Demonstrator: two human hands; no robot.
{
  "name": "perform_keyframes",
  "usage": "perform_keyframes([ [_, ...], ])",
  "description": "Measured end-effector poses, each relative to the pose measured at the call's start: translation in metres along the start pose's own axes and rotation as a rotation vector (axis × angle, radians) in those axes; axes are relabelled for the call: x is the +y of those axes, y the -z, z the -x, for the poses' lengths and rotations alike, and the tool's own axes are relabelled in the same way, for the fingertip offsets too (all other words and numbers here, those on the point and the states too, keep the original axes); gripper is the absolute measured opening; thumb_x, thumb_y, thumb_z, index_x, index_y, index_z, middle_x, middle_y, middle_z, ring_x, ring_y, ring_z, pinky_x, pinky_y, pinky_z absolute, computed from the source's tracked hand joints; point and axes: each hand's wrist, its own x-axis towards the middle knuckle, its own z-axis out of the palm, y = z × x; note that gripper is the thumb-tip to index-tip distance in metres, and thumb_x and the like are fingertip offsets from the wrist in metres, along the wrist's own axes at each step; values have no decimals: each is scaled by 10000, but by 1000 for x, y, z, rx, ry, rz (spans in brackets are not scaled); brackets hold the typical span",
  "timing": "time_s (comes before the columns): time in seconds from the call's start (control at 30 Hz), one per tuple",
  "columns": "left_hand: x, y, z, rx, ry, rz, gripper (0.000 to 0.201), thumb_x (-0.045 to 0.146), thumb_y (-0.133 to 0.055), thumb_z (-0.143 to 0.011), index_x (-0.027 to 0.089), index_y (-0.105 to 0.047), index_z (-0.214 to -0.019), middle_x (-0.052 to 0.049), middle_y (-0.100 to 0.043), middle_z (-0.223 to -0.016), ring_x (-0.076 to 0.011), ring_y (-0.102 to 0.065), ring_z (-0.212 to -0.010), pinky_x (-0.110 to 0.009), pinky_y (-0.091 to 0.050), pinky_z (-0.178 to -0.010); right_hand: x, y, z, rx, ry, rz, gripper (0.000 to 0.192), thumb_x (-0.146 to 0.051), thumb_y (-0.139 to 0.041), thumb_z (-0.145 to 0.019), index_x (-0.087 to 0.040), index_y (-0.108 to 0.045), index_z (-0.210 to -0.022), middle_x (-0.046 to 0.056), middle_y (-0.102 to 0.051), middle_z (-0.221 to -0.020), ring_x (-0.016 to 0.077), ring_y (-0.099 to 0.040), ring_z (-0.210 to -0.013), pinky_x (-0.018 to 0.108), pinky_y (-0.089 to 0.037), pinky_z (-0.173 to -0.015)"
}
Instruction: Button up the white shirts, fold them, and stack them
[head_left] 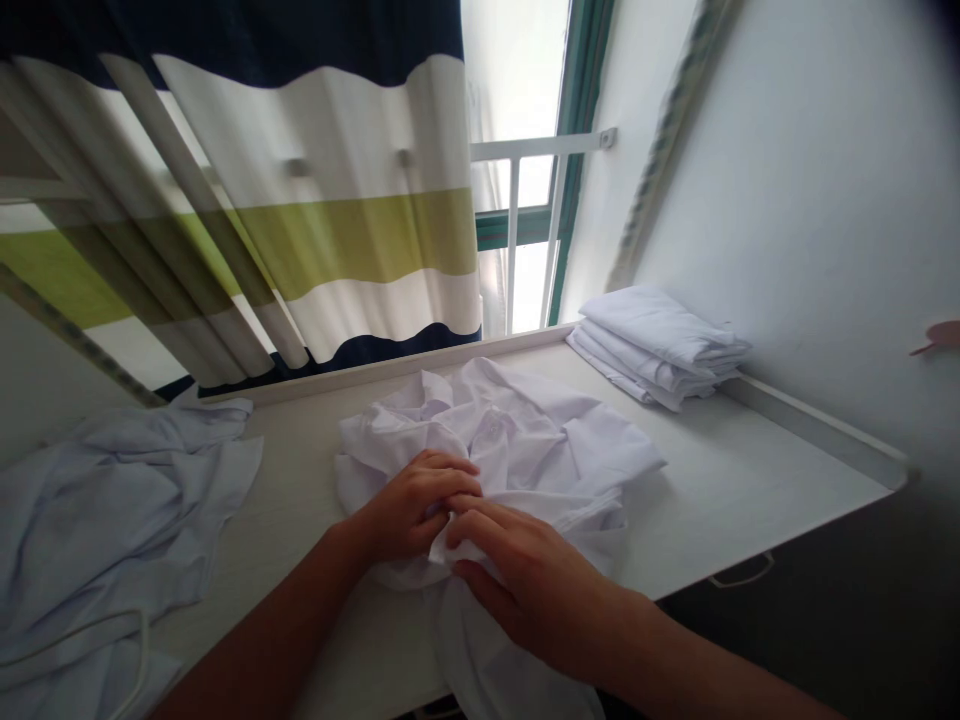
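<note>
A crumpled white shirt (525,440) lies in the middle of the white tabletop, with part of it hanging over the front edge. Both hands meet at its near side, fingertips close together. My left hand (420,500) is closed on the fabric, its fingers curled over a fold. My right hand (517,570) pinches the same bunched part between thumb and fingers. The exact piece of the shirt between them is mostly hidden by the fingers.
Folded white garments (652,345) are stacked at the back right by the wall. Loose white garments (112,500) with a hanger (142,640) lie at the left. A raised rim (375,365) edges the table before the striped curtain (360,230) and window railing (540,148).
</note>
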Motion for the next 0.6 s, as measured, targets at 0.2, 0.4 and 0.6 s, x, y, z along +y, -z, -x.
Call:
perform_keyframes([
  [0.2,-3,2,-2,-78,65,29,188,242,-482,-923,211,-667,-909,-67,-698,-945,-233,-613,-965,-384,-393,-993,58,42,23,189,-117,244,209,-178,-438,-978,-249,-587,-1106,79,-664,-1280,226,-623,-1188,419,-500,-1014],
  [0.4,-9,7,-1,-129,63,-56,502,561,-348,-987,216,-678,-832,-36,-600,-770,-200,-542,-757,-389,-361,-938,122,97,67,-127,-368,428,403,-396,-642,-884,-318,-630,-1280,71,-602,-1422,361,-514,-1341,592,-394,-1100],
  [0.6,-20,27,5,-73,139,-220,515,711,-621,-804,234,-737,-957,-35,-600,-784,-222,-542,-797,-382,-369,-898,116,108,73,-47,-365,425,220,-410,-542,-949,-267,-708,-926,63,-745,-967,273,-678,-910,432,-515,-887],
])
